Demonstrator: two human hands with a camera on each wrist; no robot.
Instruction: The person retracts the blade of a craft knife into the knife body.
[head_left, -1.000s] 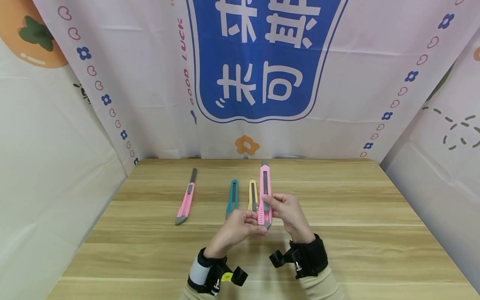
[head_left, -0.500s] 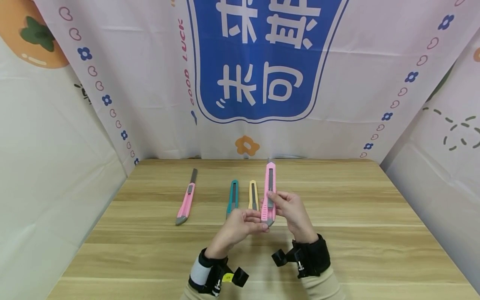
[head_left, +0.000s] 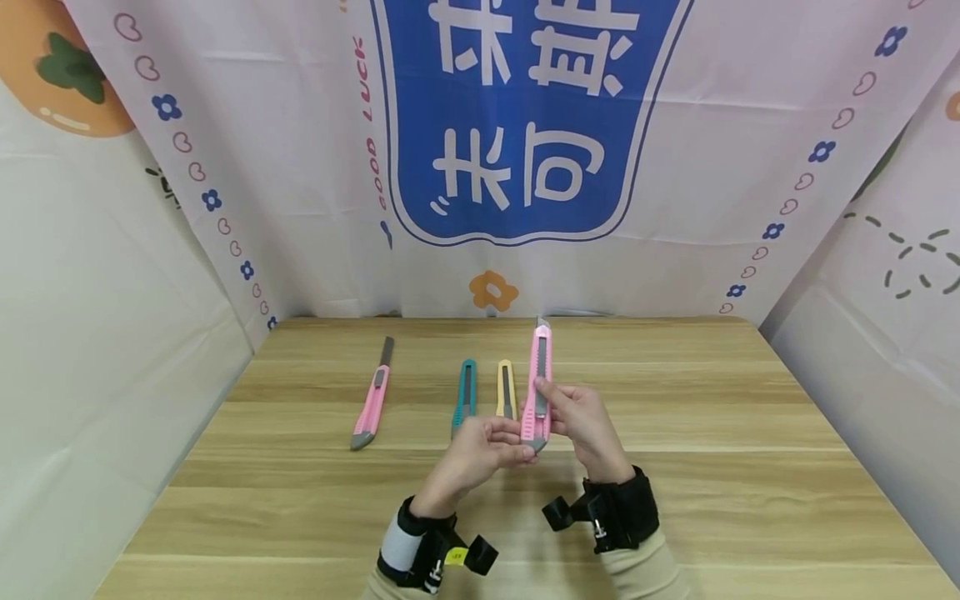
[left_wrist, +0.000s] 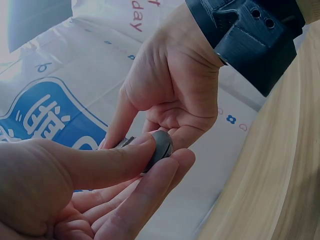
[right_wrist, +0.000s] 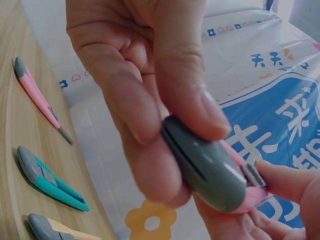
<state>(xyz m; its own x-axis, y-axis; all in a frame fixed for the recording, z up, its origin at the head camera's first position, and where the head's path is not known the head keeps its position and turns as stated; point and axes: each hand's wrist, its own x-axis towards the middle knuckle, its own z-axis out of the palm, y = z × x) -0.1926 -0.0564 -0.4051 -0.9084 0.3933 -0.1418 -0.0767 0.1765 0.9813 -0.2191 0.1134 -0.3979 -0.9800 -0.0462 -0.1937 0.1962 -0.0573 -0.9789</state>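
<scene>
A pink utility knife [head_left: 535, 346] is held up between both hands, its grey blade end pointing away and upward. My left hand [head_left: 474, 458] pinches its grey end cap [left_wrist: 161, 145] between thumb and fingers, at the near end. With the thumb on the grey slider [right_wrist: 254, 175], my right hand [head_left: 592, 427] grips the middle of the body from the right side. In the head view only a short tip shows beyond the knife's pink nose. Fingers hide part of the body in both wrist views.
On the wooden table [head_left: 300, 517] lie a second pink utility knife [head_left: 371, 408] with its blade extended, a teal one [head_left: 466, 387] and a yellow one [head_left: 506, 385]. The left hand partly covers the near ends of the last two. A printed cloth [head_left: 330, 250] hangs behind.
The held pink utility knife and the right hand have shifted slightly right over the second. The right thumb sits a little higher along the knife. The knives on the table have not moved.
</scene>
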